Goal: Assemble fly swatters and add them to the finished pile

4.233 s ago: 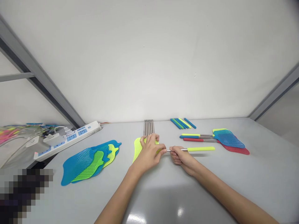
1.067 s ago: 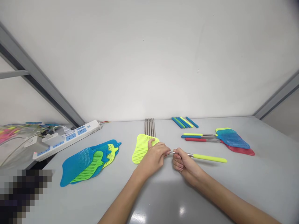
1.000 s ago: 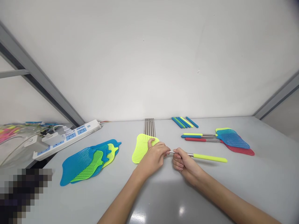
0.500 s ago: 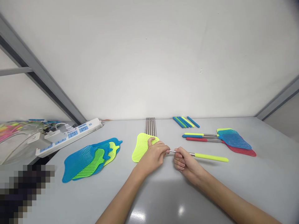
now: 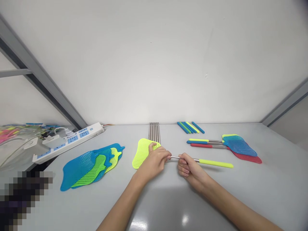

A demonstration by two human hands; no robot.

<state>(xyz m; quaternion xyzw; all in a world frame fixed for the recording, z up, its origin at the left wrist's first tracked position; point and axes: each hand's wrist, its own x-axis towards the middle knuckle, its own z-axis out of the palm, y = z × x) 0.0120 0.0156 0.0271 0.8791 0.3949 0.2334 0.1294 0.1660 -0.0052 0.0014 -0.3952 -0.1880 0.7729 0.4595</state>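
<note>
Between my hands is a fly swatter with a yellow perforated head [image 5: 142, 153], a thin metal rod [image 5: 175, 157] and a yellow handle [image 5: 216, 163]. My left hand [image 5: 157, 160] is closed over the neck, where the head meets the rod; the joint itself is hidden by the fingers. My right hand [image 5: 189, 166] is closed round the rod, just left of the handle. A short stretch of bare rod shows between the hands. The swatter lies sideways, with its head to the left.
Left lie several loose swatter heads [image 5: 79, 168], beside a power strip [image 5: 68, 142] with plugs. Metal rods [image 5: 154, 132] stand in a row behind the yellow head. Several coloured handles [image 5: 191, 127] lie at the back. Complete swatters [image 5: 240, 146] are stacked on the right.
My hands are slightly farther apart, and a little more bare rod shows between them. The whole view has shifted slightly.
</note>
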